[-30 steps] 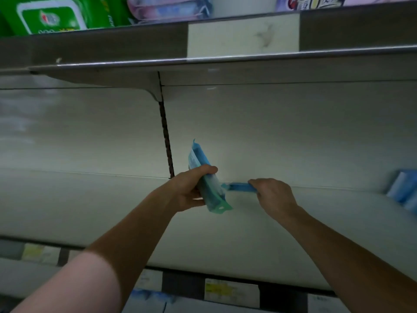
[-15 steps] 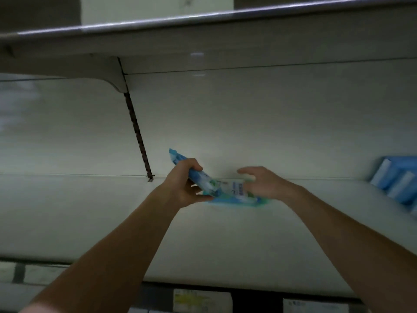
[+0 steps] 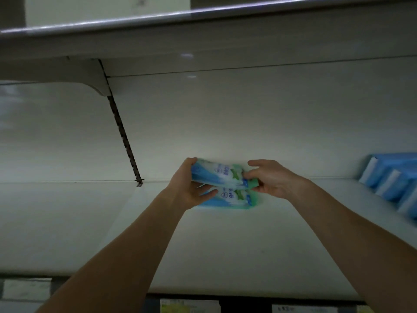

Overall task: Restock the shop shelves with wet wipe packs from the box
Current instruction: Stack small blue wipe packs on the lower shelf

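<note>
Here, the white shelf (image 3: pixel 225 249) fills most of your view, deep and pale, running back to a plain rear panel. The upper shelf (image 3: pixel 203 28) overhangs it, metal-edged. A dark slotted upright (image 3: pixel 123 141) slants down the rear panel, left of centre.

Far right, a row of blue packs (image 3: pixel 392 179) stands on the shelf on edge, leaning, well apart from your hands.

Both your forearms reach in from below and meet near the back of the shelf.
- Your left hand (image 3: pixel 186 186) grips the left end of the upper wet wipe pack (image 3: pixel 217 175), fingers curled over its top edge, thumb beneath.
- Your right hand (image 3: pixel 274 180) pinches the same pack's right end, fingers bent round it.
- That pack, blue, white and green, is held lengthways between your hands, close to the rear panel.
- The lower wet wipe pack (image 3: pixel 228 199), same print, lies flat on the shelf directly under it. I can't tell whether the two touch.

Price labels (image 3: pixel 189 307) sit along the shelf's front strip, print too blurred to read.
</note>
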